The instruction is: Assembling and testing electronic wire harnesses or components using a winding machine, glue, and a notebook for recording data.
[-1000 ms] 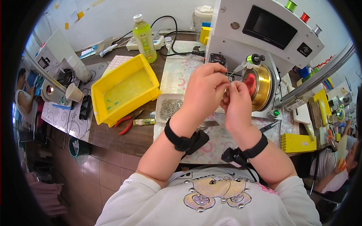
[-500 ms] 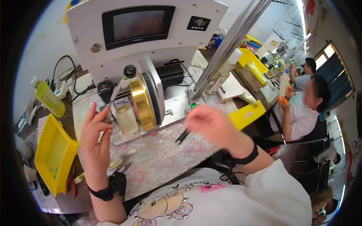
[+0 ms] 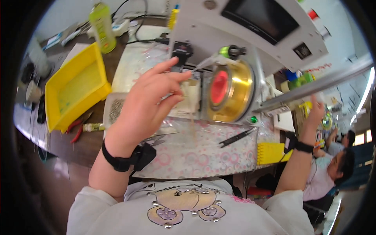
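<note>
Left hand (image 3: 147,96) raised before white machine (image 3: 196,29) with dark screen, near shiny gold metal drum with red centre (image 3: 241,90). Fingers bent, partly spread; thin glint by thumb, cannot tell if gripped. Right hand (image 3: 315,111) lifted far right by grey metal rail (image 3: 286,96); blurred, finger state cannot be told. Black slim tweezers (image 3: 238,137) lie on circle-patterned surface (image 3: 203,164), below drum. Yellow rectangular plastic tray (image 3: 80,88) left of left hand.

White short-sleeved shirt (image 3: 235,217) with tan cartoon print (image 3: 184,198) and shiny studs (image 3: 168,225), black wristbands (image 3: 115,158) bearing boxy black modules (image 3: 145,156).
</note>
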A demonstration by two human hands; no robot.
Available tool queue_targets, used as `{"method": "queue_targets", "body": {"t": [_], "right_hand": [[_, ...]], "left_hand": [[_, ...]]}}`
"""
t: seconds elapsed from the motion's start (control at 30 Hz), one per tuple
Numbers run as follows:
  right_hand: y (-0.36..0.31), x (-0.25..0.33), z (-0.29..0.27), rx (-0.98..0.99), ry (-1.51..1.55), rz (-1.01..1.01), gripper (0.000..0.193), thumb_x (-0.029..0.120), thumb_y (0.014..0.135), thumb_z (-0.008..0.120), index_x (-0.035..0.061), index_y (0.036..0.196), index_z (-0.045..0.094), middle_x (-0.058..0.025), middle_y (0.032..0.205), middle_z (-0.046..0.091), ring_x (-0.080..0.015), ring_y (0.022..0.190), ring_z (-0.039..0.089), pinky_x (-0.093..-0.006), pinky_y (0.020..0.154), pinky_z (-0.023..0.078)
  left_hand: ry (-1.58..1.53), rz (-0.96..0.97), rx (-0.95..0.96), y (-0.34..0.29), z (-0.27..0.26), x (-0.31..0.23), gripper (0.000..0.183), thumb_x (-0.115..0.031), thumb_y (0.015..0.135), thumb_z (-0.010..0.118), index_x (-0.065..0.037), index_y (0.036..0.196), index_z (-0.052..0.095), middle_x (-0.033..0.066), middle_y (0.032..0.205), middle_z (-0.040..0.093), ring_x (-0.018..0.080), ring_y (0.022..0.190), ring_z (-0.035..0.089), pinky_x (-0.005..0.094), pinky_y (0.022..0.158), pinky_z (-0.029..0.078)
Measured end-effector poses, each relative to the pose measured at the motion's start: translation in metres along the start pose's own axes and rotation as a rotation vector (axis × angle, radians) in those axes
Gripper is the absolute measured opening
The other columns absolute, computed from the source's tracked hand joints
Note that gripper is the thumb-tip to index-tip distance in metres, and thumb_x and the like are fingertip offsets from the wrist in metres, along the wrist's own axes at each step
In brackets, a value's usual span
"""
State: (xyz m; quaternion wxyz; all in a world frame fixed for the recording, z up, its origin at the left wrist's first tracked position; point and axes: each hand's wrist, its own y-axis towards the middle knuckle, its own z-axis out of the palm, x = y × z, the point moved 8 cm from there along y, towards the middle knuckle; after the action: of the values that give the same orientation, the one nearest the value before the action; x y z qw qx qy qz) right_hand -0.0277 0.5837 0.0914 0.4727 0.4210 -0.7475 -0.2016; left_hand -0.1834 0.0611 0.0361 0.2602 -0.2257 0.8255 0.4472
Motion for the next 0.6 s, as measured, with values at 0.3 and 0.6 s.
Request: {"method": "queue_targets", "body": {"t": [0.3, 0.6], "right_hand": [[-0.105, 0.236, -0.037, 0.526, 1.375, -0.224, 0.041, 0.024, 0.088, 0.053, -0.0039, 0.117, 0.046, -0.0175, 0.101, 0.052, -0.0223, 0.091, 0.05, -0.0342, 0.087, 0.04], [-0.18, 0.273, 0.08, 0.668, 0.831, -0.425, 0.063, 0.023, 0.081, 0.062, -0.0086, 0.126, 0.032, -0.0188, 0.118, 0.04, -0.03, 0.109, 0.046, -0.0432, 0.093, 0.041]], "left_hand": [[-0.022, 0.027, -0.011, -0.007, -0.005, 0.01, 0.012, 0.003, 0.072, 0.062, -0.005, 0.076, 0.055, 0.0098, 0.109, 0.064, 0.0353, 0.119, 0.047, 0.041, 0.094, 0.04], [-0.028, 0.072, -0.031, -0.007, -0.005, 0.013, 0.011, 0.003, 0.071, 0.062, -0.005, 0.076, 0.055, 0.0113, 0.108, 0.064, 0.0358, 0.117, 0.048, 0.0407, 0.095, 0.039]]}}
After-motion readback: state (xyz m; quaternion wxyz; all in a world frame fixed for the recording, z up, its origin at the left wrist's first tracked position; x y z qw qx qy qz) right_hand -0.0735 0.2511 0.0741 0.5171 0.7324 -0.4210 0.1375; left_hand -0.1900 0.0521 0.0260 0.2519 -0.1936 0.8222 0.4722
